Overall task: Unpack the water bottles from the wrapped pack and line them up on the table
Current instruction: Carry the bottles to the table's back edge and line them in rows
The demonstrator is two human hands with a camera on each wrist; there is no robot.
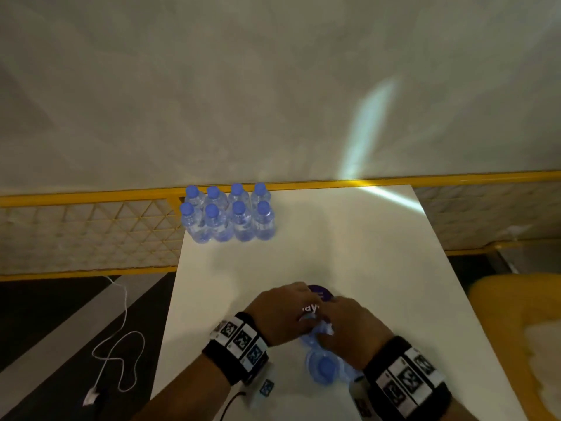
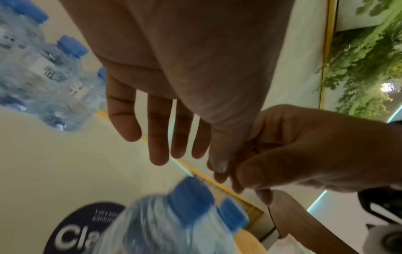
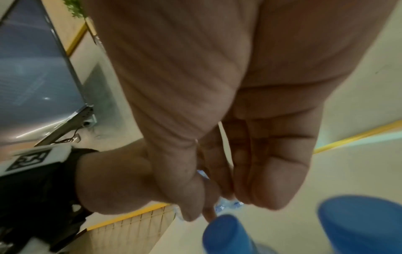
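Observation:
Eight clear water bottles (image 1: 227, 217) with blue caps stand in two rows at the far left of the white table (image 1: 349, 238). Near the front edge, the wrapped pack (image 1: 324, 367) holds more bottles, whose blue caps (image 2: 191, 197) (image 3: 226, 235) show below both hands. My right hand (image 1: 334, 328) (image 3: 228, 197) pinches a bit of clear plastic wrap (image 3: 228, 205) between thumb and curled fingers above the pack. My left hand (image 1: 300, 302) (image 2: 180, 146) is right beside it. Its fingers are stretched straight and its thumb touches the right hand's fingers. A dark round label (image 2: 82, 228) lies by the pack.
A yellow rail with mesh (image 1: 91, 232) runs behind the table. A white cable (image 1: 121, 329) lies on the dark floor to the left. A yellow seat (image 1: 516, 329) is at the right. Bare tabletop lies between the rows and the pack.

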